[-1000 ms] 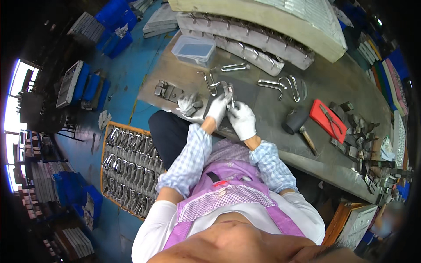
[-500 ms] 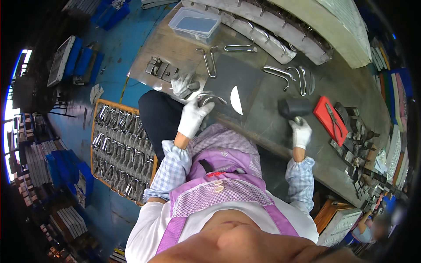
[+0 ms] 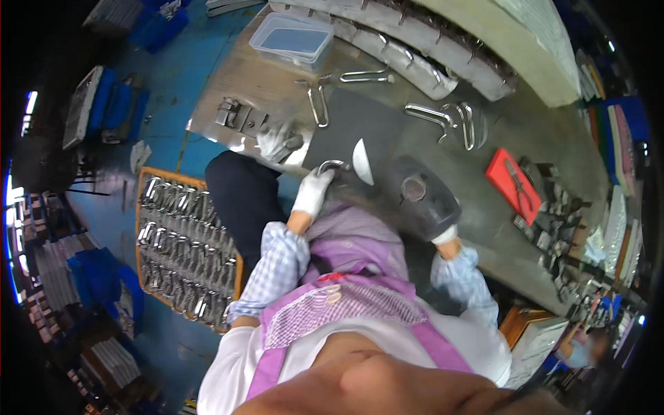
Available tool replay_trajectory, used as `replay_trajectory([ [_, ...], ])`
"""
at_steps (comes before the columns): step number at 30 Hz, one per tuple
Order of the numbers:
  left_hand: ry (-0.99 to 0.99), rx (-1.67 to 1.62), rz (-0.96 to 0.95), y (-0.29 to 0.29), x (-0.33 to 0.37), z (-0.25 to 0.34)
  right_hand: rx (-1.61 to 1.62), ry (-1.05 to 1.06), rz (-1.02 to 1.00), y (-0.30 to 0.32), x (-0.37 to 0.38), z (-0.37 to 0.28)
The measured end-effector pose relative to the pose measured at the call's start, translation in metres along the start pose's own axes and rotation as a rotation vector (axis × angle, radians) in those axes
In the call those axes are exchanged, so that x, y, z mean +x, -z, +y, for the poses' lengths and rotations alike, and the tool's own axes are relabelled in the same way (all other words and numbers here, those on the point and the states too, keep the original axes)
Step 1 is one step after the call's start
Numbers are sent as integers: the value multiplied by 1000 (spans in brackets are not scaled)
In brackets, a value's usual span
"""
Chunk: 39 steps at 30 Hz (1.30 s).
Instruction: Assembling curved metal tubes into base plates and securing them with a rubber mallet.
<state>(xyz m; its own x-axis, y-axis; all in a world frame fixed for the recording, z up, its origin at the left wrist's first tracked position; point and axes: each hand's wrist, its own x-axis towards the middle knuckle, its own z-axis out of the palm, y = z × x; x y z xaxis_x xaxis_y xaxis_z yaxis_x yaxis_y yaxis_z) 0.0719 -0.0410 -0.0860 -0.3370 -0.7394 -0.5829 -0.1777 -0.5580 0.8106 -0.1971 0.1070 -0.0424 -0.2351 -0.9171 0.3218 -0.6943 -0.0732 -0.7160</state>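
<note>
My gloved left hand is closed round a curved shiny metal piece, at the near edge of a dark flat sheet on the bench. Beside it lies a white half-moon shape. My gloved right hand is mostly hidden behind a black mallet, whose round worn face shows; the hand grips it above the bench. Beyond the sheet are bent chrome pieces, with another looped chrome piece farther right.
A clear plastic box stands at the far left of the bench, near a crumpled grey glove. Pliers rest on a red pad at right. A wood-edged tray of metal pieces is at left, below bench level.
The mallet has risen and swung left, towards the metal piece, and looks larger. My left hand has moved slightly right with the metal piece. The whole view has shifted a little.
</note>
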Motion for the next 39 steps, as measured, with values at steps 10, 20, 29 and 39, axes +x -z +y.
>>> replay_trajectory([
  [10,-305,280,-176,0,-42,30,-658,-188,26,-83,55,-50],
  [20,-357,-394,92,-9,-36,-8,374,-551,-237,-94,48,-111],
  [29,-550,-81,132,-16,-40,-14,503,-520,-257,-91,41,-133],
  [39,-169,14,30,-14,-21,28,457,-606,-141,-95,40,-89],
])
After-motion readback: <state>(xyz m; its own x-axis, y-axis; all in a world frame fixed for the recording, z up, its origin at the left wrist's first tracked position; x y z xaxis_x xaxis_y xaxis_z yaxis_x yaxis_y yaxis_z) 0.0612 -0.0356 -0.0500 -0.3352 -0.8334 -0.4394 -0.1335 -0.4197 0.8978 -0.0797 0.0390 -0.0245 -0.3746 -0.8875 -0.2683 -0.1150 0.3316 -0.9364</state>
